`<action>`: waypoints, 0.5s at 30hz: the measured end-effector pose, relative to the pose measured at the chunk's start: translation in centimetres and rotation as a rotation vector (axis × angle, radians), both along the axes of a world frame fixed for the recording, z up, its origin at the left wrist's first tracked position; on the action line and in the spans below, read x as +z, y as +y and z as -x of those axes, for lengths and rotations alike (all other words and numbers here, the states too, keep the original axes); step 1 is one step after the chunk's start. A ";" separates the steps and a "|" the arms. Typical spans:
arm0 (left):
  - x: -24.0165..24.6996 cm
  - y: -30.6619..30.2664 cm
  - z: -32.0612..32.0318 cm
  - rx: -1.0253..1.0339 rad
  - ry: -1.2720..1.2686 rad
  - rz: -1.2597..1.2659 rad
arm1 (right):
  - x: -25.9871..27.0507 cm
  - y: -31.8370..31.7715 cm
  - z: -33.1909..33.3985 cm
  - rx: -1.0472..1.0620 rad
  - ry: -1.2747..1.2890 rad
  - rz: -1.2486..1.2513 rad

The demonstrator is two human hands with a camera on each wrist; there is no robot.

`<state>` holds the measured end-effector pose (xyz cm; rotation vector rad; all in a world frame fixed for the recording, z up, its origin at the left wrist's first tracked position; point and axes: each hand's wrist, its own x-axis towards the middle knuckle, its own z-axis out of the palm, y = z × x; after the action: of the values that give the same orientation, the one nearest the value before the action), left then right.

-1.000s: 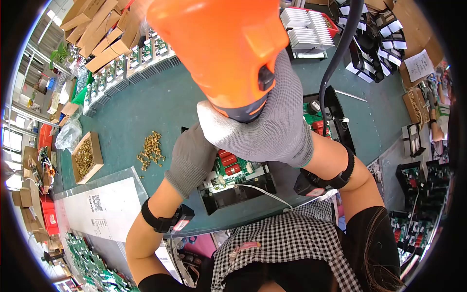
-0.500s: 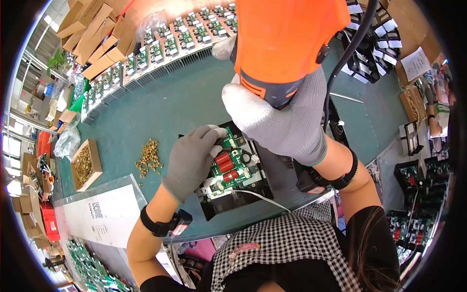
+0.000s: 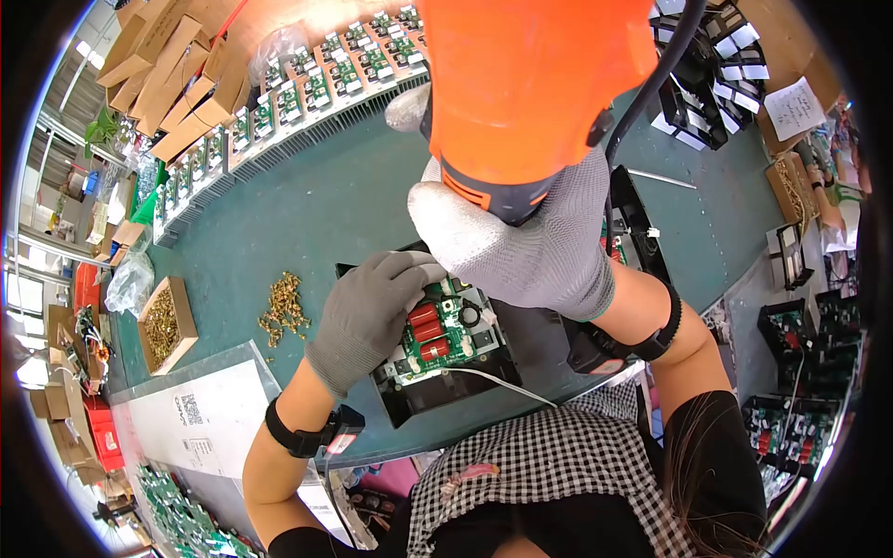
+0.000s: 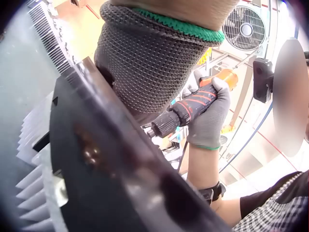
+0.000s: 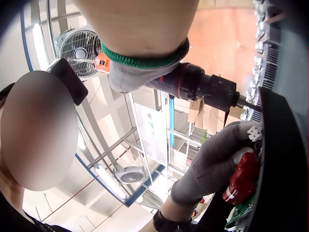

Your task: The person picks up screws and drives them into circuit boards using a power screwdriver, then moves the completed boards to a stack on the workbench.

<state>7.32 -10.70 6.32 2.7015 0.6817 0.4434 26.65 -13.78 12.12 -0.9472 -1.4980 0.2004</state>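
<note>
My gloved right hand [image 3: 530, 237] grips an orange and black power drill [image 3: 539, 102], fingers wrapped around its body. In the right wrist view the drill's bit [image 5: 248, 104] points into the black housing [image 5: 282, 159], its tip hidden by the wall. A green circuit board [image 3: 470, 344] with red components [image 3: 426, 325] lies in that housing. My gloved left hand [image 3: 372, 316] rests over the board's far left side, fingers bent, beside a white connector [image 5: 254, 133] in the right wrist view. Its fingertips are partly covered; I cannot tell whether they pinch anything.
A pile of brass screws [image 3: 284, 309] and a cardboard box of screws [image 3: 167, 325] lie left. Finned heat sinks with boards [image 3: 316, 88] line the back. Another black housing [image 3: 642, 228] stands right, below the drill's cable [image 3: 642, 102]. A white cable [image 3: 502, 379] crosses the front edge.
The drill and right hand have shifted right overall, away from the left hand, uncovering the board. My left hand has moved from under the right hand onto the board's far left side.
</note>
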 end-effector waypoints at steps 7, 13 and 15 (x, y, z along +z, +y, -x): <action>0.0 -0.2 -0.1 0.033 0.004 -0.026 | 0.6 -0.6 0.9 0.149 0.471 0.061; -0.2 -0.3 0.0 0.034 0.020 -0.063 | -0.1 -0.6 0.2 0.002 0.055 -0.022; -0.1 -0.3 -0.1 0.043 0.027 -0.054 | -0.4 -0.6 0.2 -0.004 0.061 -0.030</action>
<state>7.39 -11.04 6.21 2.7524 0.7473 0.4419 26.41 -14.38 11.71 -0.9129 -1.4390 0.2015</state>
